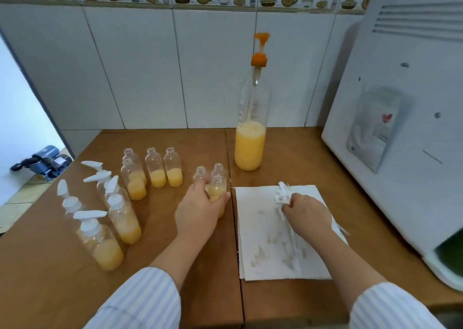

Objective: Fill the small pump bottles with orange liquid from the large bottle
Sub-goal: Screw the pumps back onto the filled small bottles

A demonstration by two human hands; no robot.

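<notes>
Nearest the camera, bottom of the frame, two striped sleeves come in over the wooden table [62, 278]. The right hand [307, 212], right of centre, pinches a white pump top [281, 196] with its fingers curled round it, picking it off the stained paper towel [265, 248]. More pump tubes seem to lie on that towel, though they're blurry. The left hand [198, 212], dead centre, wraps round a small open bottle [216, 191] that already has orange liquid in the bottom, so I'd guess the pump is about to go on that one.

Lower left there's the finished bunch: four capped pump bottles [100, 238], each only part filled. Further back, middle left, four open filled bottles [156, 168] are waiting for tops. Just behind the left hand stand two open bottles [200, 174]; the front one looks empty, but I can't tell with the back one.

Far centre against the tiled wall stands the large bottle [250, 140] with its orange pump — roughly a third of the liquid left. On the right edge sits a white appliance [400, 128].

So filling looks mostly done — capping is what's left, plus maybe a bottle or two to fill.
</notes>
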